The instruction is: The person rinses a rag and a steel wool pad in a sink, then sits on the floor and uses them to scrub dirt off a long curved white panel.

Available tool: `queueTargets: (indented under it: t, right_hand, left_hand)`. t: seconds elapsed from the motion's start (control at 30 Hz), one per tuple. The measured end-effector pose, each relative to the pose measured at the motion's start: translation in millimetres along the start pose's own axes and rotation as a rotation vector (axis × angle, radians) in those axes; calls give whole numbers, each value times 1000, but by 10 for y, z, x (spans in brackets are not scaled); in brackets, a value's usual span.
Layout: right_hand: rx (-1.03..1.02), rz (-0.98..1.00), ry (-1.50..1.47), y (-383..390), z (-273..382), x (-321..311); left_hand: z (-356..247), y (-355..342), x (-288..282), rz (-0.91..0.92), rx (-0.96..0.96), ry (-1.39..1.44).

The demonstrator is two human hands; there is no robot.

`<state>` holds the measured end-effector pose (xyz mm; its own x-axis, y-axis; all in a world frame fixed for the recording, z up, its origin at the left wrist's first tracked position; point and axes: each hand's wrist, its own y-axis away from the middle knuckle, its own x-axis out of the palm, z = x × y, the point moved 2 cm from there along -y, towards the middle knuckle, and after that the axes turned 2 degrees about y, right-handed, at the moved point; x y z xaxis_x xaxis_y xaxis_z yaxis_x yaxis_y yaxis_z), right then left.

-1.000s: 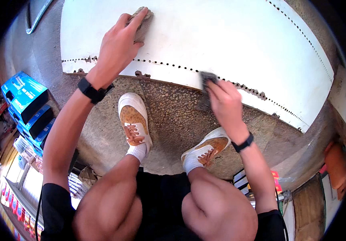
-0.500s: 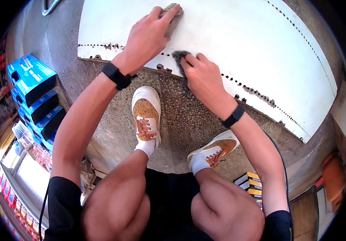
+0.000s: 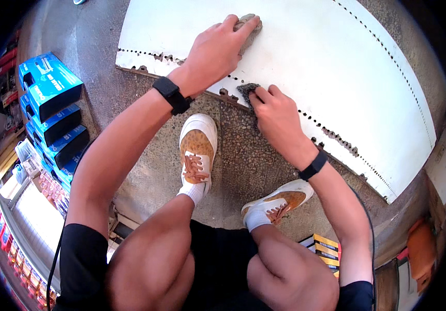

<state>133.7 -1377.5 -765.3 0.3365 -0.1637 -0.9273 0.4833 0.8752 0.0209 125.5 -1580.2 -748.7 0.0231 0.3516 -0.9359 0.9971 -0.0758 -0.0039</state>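
Observation:
A white panel (image 3: 306, 57) with rows of small holes and ragged rusty gaps lies flat on the floor before me. My left hand (image 3: 215, 52) is closed over a grey-brown wadded cloth or sponge (image 3: 249, 33), pressed on the panel's surface; its exact kind is unclear. Closer to me, my right hand (image 3: 280, 111) pinches a dark grey wad of steel wool (image 3: 245, 92) against the near edge, by the hole row. The fingertips of the right hand are partly hidden. Each wrist wears a black band.
Blue boxes (image 3: 52, 85) are stacked on the left, above a shelf of small bottles (image 3: 5, 236). My two tan-and-white shoes (image 3: 198, 150) stand on the speckled floor (image 3: 233, 160) by the panel. Yellow-and-black boxes (image 3: 326, 249) sit beside my right knee.
The view has shifted and turned slightly. My right hand has drawn the steel wool a little toward the panel's near edge. The left hand keeps its cloth or sponge on the panel.

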Motion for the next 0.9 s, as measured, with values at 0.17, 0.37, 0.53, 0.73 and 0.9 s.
queueTargets:
  t: [0.17,0.37,0.53,0.73,0.9]
  right_hand:
    - [-23,-85,7,-6,-30,-16]
    - [25,-125,-31,-24,-59,1]
    - [61,-61,-69,280,10,-142]
    - [551,-99,-247,1414,-582,-725]
    - [859,-194,214,1994,-1349,-1321]
  left_hand:
    - [64,-184,-182,51,-17,18]
    - [231,-543,-433,11,53,-74]
    - [250,-514,-470,29,66,-63]
    - [89,-472,-529,4,-32,-19]
    - [-579,-57,-300,244,-247,717]
